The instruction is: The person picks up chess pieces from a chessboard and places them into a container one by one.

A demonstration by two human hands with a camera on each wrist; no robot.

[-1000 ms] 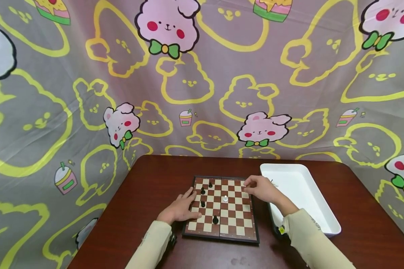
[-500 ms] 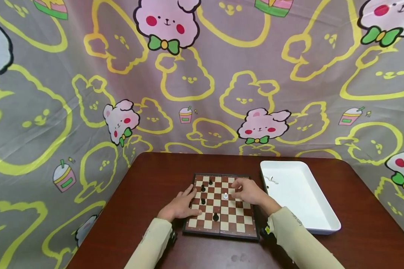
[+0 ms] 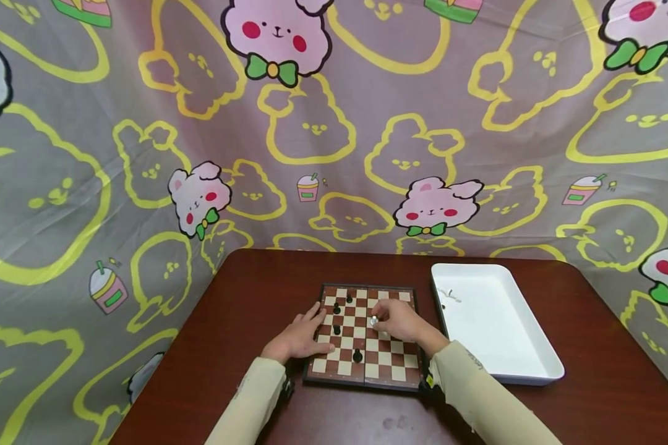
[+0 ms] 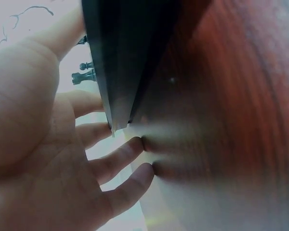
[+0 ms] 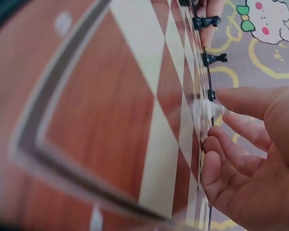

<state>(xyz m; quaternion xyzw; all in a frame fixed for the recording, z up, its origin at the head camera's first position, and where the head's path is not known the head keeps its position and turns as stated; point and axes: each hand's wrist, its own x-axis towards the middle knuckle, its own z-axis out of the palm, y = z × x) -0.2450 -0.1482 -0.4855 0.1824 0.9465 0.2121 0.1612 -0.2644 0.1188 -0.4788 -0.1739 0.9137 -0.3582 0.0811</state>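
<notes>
A chessboard [image 3: 386,372] of brown and cream squares lies flat on the table. My left hand [image 3: 297,340] rests along its left edge, fingers spread and thumb reaching over the squares; in the left wrist view two fingertips of that hand [image 4: 53,139] touch the tabletop beside the board's dark side. My right hand [image 3: 403,320] is over the right half, thumb and forefinger around a small white chess piece [image 3: 373,321], which they partly hide. Several black chess pieces stand on the left half, among them a rook [image 4: 82,77] and one near the front [image 3: 357,355].
To the right of the board stands a white tray [image 3: 506,327] with a few small, indistinct items [image 3: 450,296] at its left side. The dark red wooden table [image 3: 256,278] meets a cartoon-print cloth [image 3: 334,148] at the back.
My right hand has moved left from the board's right edge, near the tray, to the white chess piece. My left hand has stayed on the board's left edge.
</notes>
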